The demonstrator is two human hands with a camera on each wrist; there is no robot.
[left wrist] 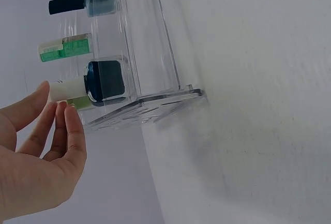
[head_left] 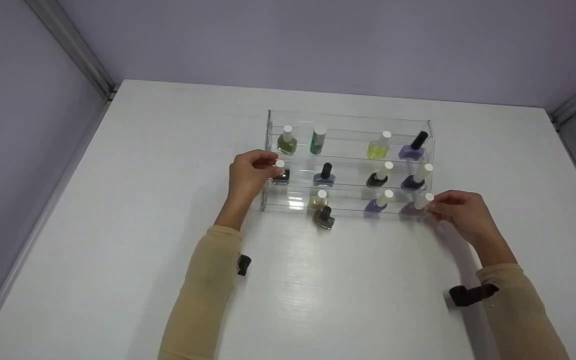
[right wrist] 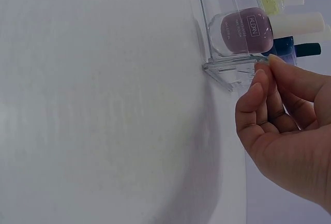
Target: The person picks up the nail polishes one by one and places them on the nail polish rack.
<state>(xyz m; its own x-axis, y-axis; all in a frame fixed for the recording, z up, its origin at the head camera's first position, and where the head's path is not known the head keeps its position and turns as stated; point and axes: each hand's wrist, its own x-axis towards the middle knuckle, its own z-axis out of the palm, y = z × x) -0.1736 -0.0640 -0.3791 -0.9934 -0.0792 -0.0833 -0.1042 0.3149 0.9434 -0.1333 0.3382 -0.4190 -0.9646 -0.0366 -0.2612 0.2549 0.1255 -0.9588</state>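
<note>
A clear tiered rack [head_left: 348, 209] holds several nail polish bottles on three levels. With thumb and fingertips, my left hand [head_left: 250, 175] pinches the white cap of a dark nail polish bottle [left wrist: 107, 81] at the middle level's left end. My right hand [head_left: 463, 215] grips the edge of the rack's right side panel [right wrist: 238, 63] between thumb and curled fingers. Right beside those fingertips, a mauve nail polish bottle [right wrist: 245, 32] with a white cap stands at the front level's right end. A dark, black-capped bottle [head_left: 324, 220] is at the rack's front edge, before a cream one [head_left: 318, 201].
Green bottles [head_left: 287, 144] stand at the top left; yellow [head_left: 378, 149] and purple [head_left: 411, 151] ones are at the top right. The rack sits on a white table [head_left: 168, 150] with a pale wall [head_left: 318, 45] behind. Black wrist devices [head_left: 468, 295] hang by both sleeves.
</note>
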